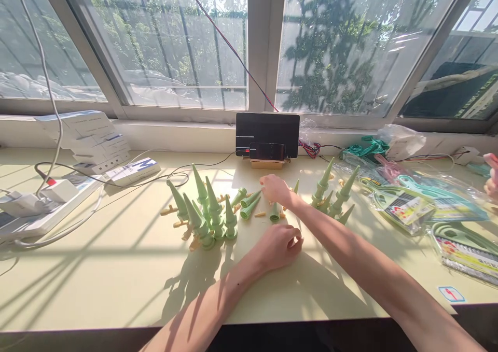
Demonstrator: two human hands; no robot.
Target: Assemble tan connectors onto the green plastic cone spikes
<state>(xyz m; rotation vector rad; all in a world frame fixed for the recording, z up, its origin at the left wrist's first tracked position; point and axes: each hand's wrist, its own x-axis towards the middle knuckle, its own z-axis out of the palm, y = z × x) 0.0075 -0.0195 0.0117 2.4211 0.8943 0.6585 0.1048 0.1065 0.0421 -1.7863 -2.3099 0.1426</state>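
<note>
Green cone-shaped plastic spikes stand and lie on the pale yellow-green table (97, 269). One upright group (204, 207) is at the left, another group (334, 194) at the right, and loose cones (249, 204) lie between them with small tan pieces (260, 214). My right hand (275, 188) reaches forward over the loose cones, fingers curled downward at the small parts; what it pinches is hidden. My left hand (280, 244) rests on the table nearer to me, fingers curled into a loose fist, with its contents not visible.
A black tablet (267, 131) with a phone (267, 151) on a stand sits at the window sill. A power strip and cables (46, 196) and stacked boxes (89, 134) lie at left. Packaged plastic goods (424, 201) cover the right side. Another person's hand (490, 178) shows at the far right edge.
</note>
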